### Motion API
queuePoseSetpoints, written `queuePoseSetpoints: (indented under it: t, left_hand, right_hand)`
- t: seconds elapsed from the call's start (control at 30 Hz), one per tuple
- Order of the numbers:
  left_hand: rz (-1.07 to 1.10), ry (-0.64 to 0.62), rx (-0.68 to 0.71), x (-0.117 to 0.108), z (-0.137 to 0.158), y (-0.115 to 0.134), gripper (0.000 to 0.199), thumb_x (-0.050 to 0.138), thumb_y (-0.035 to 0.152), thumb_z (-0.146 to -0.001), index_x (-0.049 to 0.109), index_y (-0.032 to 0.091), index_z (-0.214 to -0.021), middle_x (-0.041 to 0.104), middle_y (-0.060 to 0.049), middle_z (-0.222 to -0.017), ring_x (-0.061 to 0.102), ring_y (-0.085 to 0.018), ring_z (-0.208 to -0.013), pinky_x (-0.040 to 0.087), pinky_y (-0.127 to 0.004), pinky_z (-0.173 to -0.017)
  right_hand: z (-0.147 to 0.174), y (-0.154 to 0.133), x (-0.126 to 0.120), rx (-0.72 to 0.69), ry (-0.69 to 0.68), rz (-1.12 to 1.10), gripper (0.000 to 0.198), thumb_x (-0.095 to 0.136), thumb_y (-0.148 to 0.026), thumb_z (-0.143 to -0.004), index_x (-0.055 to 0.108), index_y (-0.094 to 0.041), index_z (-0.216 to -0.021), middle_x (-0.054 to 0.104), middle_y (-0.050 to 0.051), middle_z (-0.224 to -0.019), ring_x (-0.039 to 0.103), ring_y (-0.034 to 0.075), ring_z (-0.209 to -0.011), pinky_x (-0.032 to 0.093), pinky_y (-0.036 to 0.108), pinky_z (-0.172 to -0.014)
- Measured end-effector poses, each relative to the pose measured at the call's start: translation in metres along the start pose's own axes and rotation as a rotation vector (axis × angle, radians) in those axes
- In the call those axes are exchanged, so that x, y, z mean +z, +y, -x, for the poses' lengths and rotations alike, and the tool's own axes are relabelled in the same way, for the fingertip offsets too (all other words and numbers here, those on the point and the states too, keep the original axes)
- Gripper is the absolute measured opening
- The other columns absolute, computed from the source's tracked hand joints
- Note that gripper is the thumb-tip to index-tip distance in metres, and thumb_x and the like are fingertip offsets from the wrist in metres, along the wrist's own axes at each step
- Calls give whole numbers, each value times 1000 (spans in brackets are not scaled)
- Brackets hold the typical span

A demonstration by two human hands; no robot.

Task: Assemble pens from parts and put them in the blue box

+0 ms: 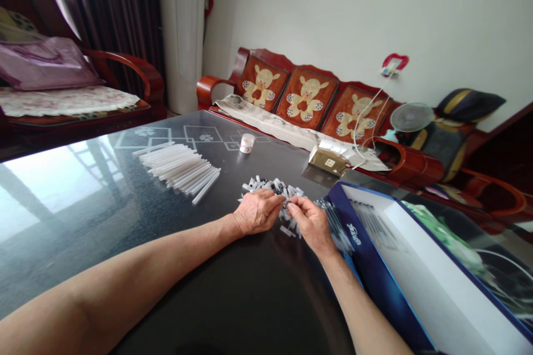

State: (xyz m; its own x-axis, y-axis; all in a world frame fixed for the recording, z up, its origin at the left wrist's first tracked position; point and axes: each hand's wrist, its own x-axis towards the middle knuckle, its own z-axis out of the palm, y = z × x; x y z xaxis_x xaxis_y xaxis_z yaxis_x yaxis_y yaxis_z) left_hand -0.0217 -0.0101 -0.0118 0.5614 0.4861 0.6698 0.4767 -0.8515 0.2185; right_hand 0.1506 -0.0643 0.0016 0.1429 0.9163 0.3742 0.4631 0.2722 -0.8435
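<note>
Just beyond and beneath the left hand and the right hand lies one loose pile of small white and black tube-shaped plastic pieces, spread over a glossy black tabletop. A few pieces sit on the near side of the fingers, between the two hands.

Left of and beyond the left hand is one row of long, thin, whitish sticks; like the small pieces, they overlap too much to count. Straight beyond the left hand, well apart, stands one small white round tub. Just right of the right hand is one open blue box with a white inside, with thin dark rods crowded between them.

The left hand is curled palm down, its thumb hidden. The right hand's thumb and forefinger nearly meet. Their fingertips come together; whether either grips a piece is too small to tell.
</note>
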Motion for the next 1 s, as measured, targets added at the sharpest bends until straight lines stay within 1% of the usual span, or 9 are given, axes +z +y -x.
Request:
queuePoseSetpoints:
  t: [0.2,0.33,0.4,0.53,0.63,0.73,0.8,0.9,1.0]
  left_hand:
    - [-20,-21,47,-3,-1,3,30,38,31,-94,63,18,-105,61,-5,-75,58,-18,-71,44,-28,-62]
    - [-18,-25,80,-3,-1,3,30,38,30,-94,63,18,-105,60,-5,-75,58,-18,-72,46,-29,-65]
    - [-10,-17,66,-2,-1,2,30,38,30,-94,63,18,-105,60,-5,-75,58,-18,-71,45,-28,-64]
    - [-16,-3,28,-1,0,2,29,40,30,-94,64,18,-105,60,-5,-75,58,-17,-70,44,-27,-61]
    - [-33,0,25,-1,0,1,29,40,31,-94,64,19,-105,60,-5,-75,58,-18,-71,43,-27,-60]
    - [-39,-11,55,-1,0,1,30,39,31,-94,63,19,-107,61,-5,-76,58,-18,-72,44,-28,-63]
    - [-35,-28,85,-1,1,1,31,38,31,-94,62,19,-109,61,-5,-77,58,-18,-72,45,-29,-66]
    - [-36,-46,94,-1,1,1,30,38,30,-94,62,19,-109,61,-5,-77,57,-18,-73,46,-29,-66]
    - [-45,-39,71,-1,0,2,31,37,31,-95,63,18,-108,61,-5,-77,58,-18,-73,46,-29,-66]
  right_hand:
    - [4,-12,-3,-112,23,256,28,54,-46,-86,65,-21,-79,67,2,-65,61,17,-60,48,27,-59]
    - [5,-11,-1,-178,60,338,34,48,-45,-90,64,-22,-71,66,4,-63,62,18,-61,47,27,-58]
    - [4,-10,-1,-184,73,349,33,45,-43,-91,65,-22,-74,68,5,-67,63,19,-65,48,28,-60]
    - [3,-11,-2,-249,64,348,20,50,-35,-87,64,-20,-89,69,6,-85,64,20,-76,50,30,-68]
    - [3,-12,-2,-323,47,359,15,51,-31,-86,62,-20,-85,66,5,-85,62,19,-78,49,30,-71]
    - [2,-11,-2,-352,30,368,20,47,-31,-90,61,-20,-82,64,6,-84,61,19,-80,48,30,-74]
    - [2,-11,-1,-353,23,374,25,44,-32,-92,60,-20,-78,64,6,-83,61,19,-80,47,31,-76]
    - [3,-10,-1,-325,26,392,32,41,-33,-94,58,-20,-70,63,5,-78,60,17,-75,46,30,-73]
    - [3,-8,-2,-323,33,388,27,43,-31,-93,60,-20,-75,62,5,-80,60,18,-77,46,30,-74]
